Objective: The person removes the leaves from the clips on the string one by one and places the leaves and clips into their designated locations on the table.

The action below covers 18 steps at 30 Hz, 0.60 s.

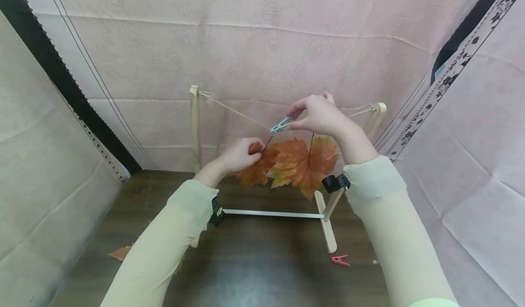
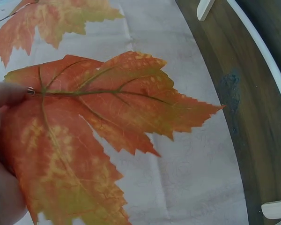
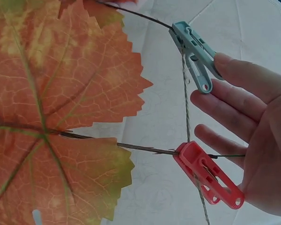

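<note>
- Light-blue clothespin (image 1: 280,125): its long axis is running obliquely in the head view, biting end pointing lower left and handles pointing upper right. It is sitting at the line (image 1: 239,113), between the two posts (image 1: 195,129).
- Right hand (image 1: 317,115): the thumb and fingers are pinching the light-blue clothespin by its handles, nearly closed together; the remaining fingers are extending loosely.
- Left hand (image 1: 239,154): the fingers are closing on the left leaf (image 2: 84,103), gripping it near the stem base.
- Left leaf: its stem is pointing up to the biting end of the light-blue clothespin. The clamping there is appearing small, so full seating on the line cannot be confirmed.
- Right leaf (image 1: 309,166): it is hanging stem up, tip pointing down, from the red clothespin (image 3: 206,176), which is gripping stem and line.
- Count, clothespins: three are showing; the third, a pink clothespin (image 1: 339,260), is lying on the bench (image 1: 254,270), handles pointing right.
- Count, leaves: two are occupying the line area; a bench leaf (image 1: 120,253) is lying partly behind the left sleeve (image 1: 164,238).
- Count, frame: two posts and one white rod (image 1: 272,213) are showing.
</note>
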Tool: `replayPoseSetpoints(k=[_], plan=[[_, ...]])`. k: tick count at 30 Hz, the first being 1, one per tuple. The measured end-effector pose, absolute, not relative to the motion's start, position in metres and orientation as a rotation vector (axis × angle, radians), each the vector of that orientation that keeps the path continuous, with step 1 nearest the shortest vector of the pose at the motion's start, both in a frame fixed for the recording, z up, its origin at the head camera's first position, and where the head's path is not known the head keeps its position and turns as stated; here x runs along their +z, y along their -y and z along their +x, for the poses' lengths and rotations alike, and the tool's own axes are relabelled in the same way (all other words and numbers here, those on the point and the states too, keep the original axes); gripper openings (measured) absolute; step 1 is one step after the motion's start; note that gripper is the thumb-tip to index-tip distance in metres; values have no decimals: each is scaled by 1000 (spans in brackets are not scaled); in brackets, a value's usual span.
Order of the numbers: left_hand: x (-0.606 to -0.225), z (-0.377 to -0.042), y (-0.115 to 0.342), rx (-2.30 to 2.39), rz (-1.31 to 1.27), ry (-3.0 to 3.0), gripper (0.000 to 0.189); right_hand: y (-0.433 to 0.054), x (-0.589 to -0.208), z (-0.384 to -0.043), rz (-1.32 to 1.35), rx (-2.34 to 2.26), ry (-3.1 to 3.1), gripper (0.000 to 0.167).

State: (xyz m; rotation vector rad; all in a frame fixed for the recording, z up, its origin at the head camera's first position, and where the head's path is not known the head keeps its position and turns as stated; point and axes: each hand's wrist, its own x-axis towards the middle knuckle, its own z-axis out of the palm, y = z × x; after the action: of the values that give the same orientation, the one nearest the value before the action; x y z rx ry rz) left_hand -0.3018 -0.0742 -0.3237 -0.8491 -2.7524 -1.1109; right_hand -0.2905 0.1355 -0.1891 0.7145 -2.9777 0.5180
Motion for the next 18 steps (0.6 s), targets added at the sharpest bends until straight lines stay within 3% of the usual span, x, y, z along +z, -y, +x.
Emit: replayPoseSetpoints(k=[18], plan=[[-316,-295,77,-1093,-783,2798,18,-132,-183,-286,800,382,2966,18]])
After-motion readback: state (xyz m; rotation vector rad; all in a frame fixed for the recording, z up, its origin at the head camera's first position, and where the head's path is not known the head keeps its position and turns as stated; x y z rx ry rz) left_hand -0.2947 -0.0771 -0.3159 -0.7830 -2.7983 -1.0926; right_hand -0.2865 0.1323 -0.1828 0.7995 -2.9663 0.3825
